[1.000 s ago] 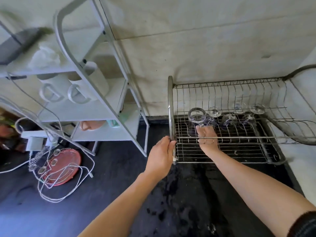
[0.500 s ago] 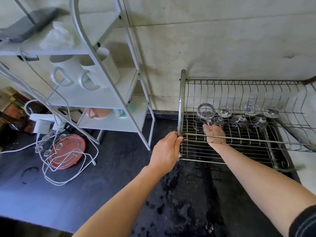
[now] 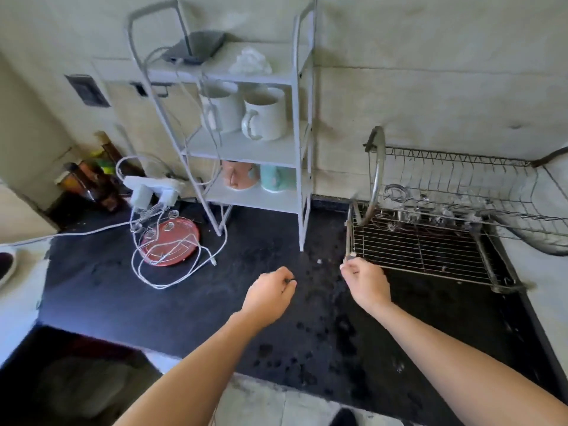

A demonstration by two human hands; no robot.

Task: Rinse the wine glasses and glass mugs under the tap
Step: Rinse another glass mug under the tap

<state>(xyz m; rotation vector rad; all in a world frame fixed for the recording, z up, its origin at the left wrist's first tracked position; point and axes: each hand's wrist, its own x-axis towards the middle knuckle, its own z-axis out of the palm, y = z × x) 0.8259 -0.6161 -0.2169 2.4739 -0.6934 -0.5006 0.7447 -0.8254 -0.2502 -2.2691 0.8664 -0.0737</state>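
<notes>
Several clear wine glasses [image 3: 399, 198] stand upside down along the back of the wire dish rack [image 3: 424, 256] on the right, blurred by motion. My left hand [image 3: 270, 292] hovers over the wet black counter [image 3: 215, 302], fingers loosely curled and holding nothing. My right hand [image 3: 365, 281] hangs just in front of the rack's front left corner, also loosely curled and empty. No tap is in view.
A white shelf unit [image 3: 246, 149] with white mugs [image 3: 264, 118] and pastel cups stands at the back. A red plate [image 3: 170, 245] under tangled white cables [image 3: 172, 272] and a power strip [image 3: 150, 187] lie at the left. A dark recess [image 3: 46, 379] lies at the bottom left.
Both hands have let go of the rack and drawn back over the counter. The right hand has left the glasses. The view has pulled back and swung left.
</notes>
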